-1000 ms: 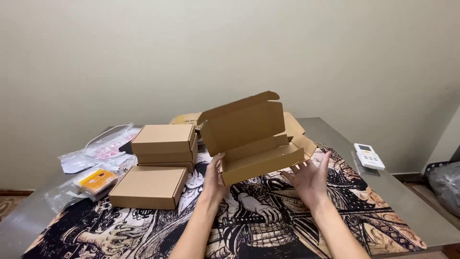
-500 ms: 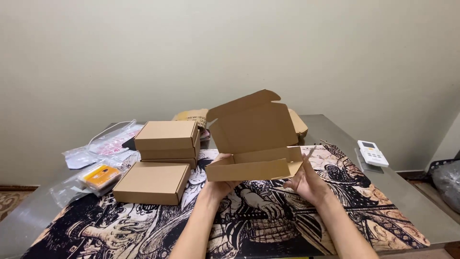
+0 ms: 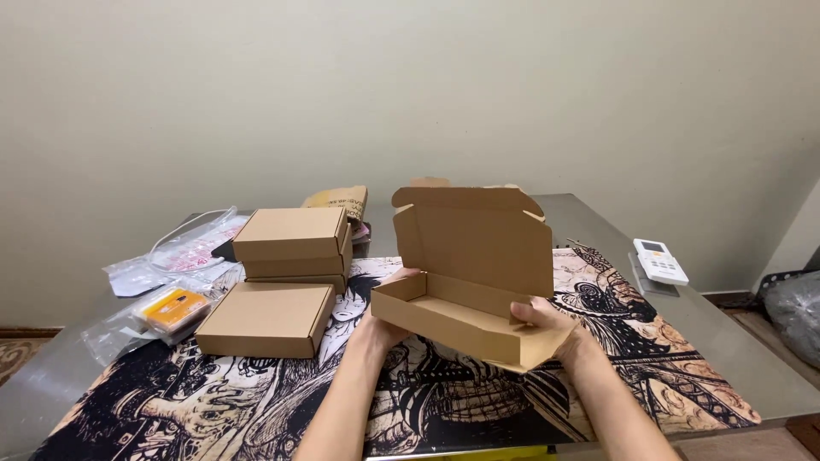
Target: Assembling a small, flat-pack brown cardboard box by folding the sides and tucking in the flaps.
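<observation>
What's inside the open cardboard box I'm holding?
Nothing shows in the open box: its visible floor is bare cardboard. The near wall hides the front strip of the floor, so that part can't be checked.

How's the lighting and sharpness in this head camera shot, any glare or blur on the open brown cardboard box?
Head view: soft, even indoor light, no glare on the open brown cardboard box; its raised lid shades the tray inside. Left hand and right hand look sharp, no motion blur. The grey metal tabletop shows a dull sheen.
</observation>
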